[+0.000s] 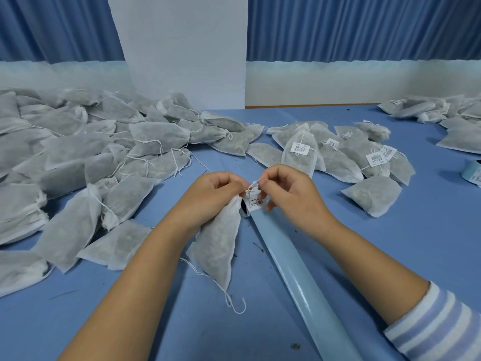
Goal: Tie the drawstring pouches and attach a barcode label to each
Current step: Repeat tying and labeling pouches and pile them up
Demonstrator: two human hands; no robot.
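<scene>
A white drawstring pouch (217,246) with dark filling lies in the middle of the blue table (390,243), its neck pointing away from me. My left hand (208,195) grips the gathered neck. My right hand (289,188) pinches the drawstring end just above a small white barcode label (255,201) that hangs at the pouch's mouth. A loose string (229,295) trails from the pouch's near corner. The fingertips of both hands meet at the label.
A large heap of unlabelled pouches (78,157) covers the left side. Labelled pouches (338,152) lie at the back right, more at the far right (429,108). A pale blue liner strip (294,269) runs diagonally from the label toward me. A label roll (475,174) sits at the right edge.
</scene>
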